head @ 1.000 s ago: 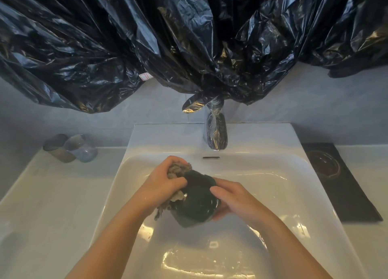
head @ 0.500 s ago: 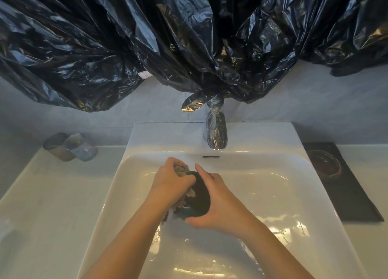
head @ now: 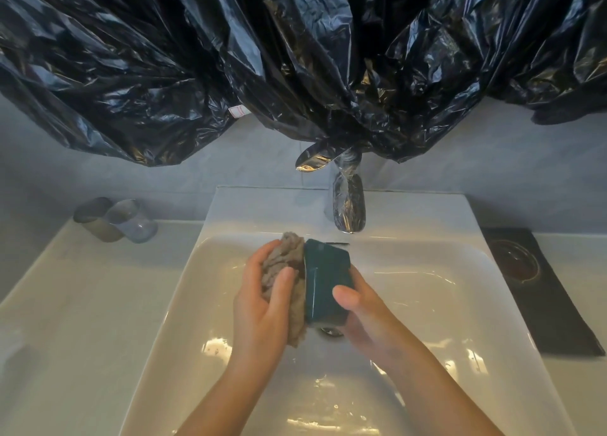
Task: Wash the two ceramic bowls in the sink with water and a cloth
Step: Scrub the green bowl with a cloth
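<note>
The green bowl (head: 325,284) is tipped on its side over the sink (head: 443,320), and the right hand (head: 364,317) holds it with the thumb on the near wall and the fingers wrapped round behind. The left hand (head: 262,304) grips a soft, bunched cloth (head: 282,265) and presses it to the bowl's open side. The bowl looks hard, wet and likely slippery, and could break if dropped, so a firm hold across its wall and bottom seems best; the other bowl (head: 514,265) sits on the dark mat (head: 565,324).
</note>
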The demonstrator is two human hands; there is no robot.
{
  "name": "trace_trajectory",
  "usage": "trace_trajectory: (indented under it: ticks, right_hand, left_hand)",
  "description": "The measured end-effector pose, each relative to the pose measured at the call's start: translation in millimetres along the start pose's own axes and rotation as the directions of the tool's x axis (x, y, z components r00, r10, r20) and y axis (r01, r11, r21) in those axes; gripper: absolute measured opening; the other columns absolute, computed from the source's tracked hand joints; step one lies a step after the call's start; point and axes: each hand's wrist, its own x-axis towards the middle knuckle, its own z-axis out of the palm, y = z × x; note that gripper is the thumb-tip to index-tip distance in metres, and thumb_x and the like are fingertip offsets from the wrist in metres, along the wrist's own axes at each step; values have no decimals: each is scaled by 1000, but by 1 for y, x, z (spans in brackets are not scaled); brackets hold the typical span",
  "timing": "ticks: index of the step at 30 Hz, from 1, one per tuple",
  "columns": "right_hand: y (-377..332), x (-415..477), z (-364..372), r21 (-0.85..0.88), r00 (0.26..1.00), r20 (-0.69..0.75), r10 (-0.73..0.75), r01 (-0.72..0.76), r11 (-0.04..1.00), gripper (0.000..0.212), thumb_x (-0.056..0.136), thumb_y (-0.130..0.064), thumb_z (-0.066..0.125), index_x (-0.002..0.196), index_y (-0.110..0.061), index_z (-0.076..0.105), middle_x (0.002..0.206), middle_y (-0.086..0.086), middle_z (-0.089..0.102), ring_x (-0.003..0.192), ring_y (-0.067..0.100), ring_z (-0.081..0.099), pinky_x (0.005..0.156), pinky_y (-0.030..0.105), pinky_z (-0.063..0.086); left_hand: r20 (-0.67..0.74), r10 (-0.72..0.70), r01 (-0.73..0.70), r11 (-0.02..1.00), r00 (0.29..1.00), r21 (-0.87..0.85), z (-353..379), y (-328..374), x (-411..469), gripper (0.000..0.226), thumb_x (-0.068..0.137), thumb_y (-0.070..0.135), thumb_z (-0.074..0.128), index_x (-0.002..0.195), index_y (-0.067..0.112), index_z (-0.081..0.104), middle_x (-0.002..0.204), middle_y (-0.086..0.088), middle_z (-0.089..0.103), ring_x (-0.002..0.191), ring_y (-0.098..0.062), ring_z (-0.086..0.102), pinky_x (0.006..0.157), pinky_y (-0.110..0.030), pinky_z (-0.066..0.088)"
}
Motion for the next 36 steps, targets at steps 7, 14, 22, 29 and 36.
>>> trace_trajectory:
  ticks: [7, 14, 22, 29, 36]
  right_hand:
    - [5, -1, 1, 181, 997, 72, -38, 25, 983, 84, 71, -41, 83, 143, -21, 43, 134, 23, 54, 118, 37, 55, 104, 59, 32]
    - [8, 0, 2, 343, 1000, -2, -3, 3, 940, 90, 63, -41, 89, 139, -13, 49, 126, 19, 62, 115, 35, 58, 101, 53, 46]
    - [7, 3, 3, 513, 995, 39, -88, 56, 857, 78, 58, -37, 91, 126, -11, 62, 122, 19, 63, 111, 35, 61, 93, 49, 51]
    - [9, 3, 4, 445, 989, 98, -111, 56, 894, 78, 63, -39, 89, 130, -13, 59, 127, 18, 61, 117, 35, 56, 98, 49, 48]
    - [18, 3, -9, 320, 999, -37, -39, 49, 946, 102, 62, -44, 89, 145, -10, 39, 127, 21, 56, 117, 38, 51, 109, 58, 34]
  left_hand:
    - [245, 134, -145, 989, 960, 27, 14, -4, -3, 54, 92, 46, 37, 143, 31, 39, 127, 14, 60, 116, -3, 58, 88, -35, 56]
    - [282, 294, -334, 937, 913, 105, 8, -19, 2, 46, 95, 36, 41, 139, 22, 48, 130, 5, 61, 116, -5, 58, 88, -36, 55]
    - [506, 528, -687, 699, 682, 198, -19, -24, 27, 47, 101, 37, 40, 125, 2, 60, 131, -6, 58, 105, -11, 63, 92, -7, 43]
    - [283, 381, -463, 819, 880, 338, -4, 3, 30, 33, 97, 33, 45, 121, 26, 65, 103, 18, 69, 80, 8, 64, 73, -12, 51]
    - [286, 252, -285, 955, 925, 80, 6, -7, -1, 32, 98, 22, 47, 126, 28, 62, 65, 23, 64, 48, 2, 59, 49, -12, 47]
